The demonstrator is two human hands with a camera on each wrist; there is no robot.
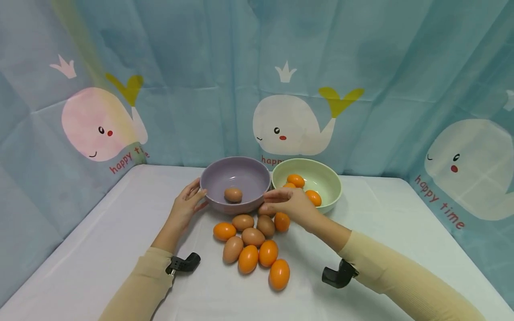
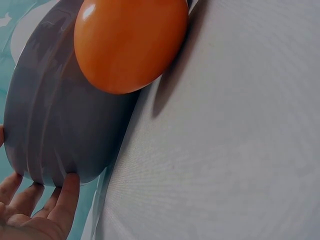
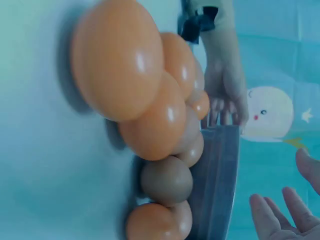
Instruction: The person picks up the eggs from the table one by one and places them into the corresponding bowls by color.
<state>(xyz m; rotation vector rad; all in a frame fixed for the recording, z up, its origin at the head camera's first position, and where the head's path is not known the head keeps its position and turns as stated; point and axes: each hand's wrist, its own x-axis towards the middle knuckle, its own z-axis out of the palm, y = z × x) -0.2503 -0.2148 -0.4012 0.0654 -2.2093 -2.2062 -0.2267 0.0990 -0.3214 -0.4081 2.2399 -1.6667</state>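
Note:
A purple bowl (image 1: pixel 213 200) with one brown egg (image 1: pixel 233 195) inside stands on the table. My left hand (image 1: pixel 186 207) holds its left side, thumb at the rim and fingers against the outer wall. My right hand (image 1: pixel 291 203) hovers by the bowl's right edge. In the right wrist view its fingers (image 3: pixel 264 215) are spread, with nothing seen between them. Below it lie a brown egg (image 1: pixel 266 226) and an orange egg (image 1: pixel 282 222); another brown egg (image 1: pixel 265 211) is partly hidden by the hand. More brown and orange eggs lie in front of the bowl.
A light green bowl (image 1: pixel 333 196) holding several orange eggs (image 1: pixel 296 180) stands to the right of the purple one, partly behind my right hand. The nearest orange egg (image 1: pixel 279 274) sits toward me on the white table (image 1: pixel 353 290). A blue whale-print curtain (image 1: pixel 225 89) hangs behind.

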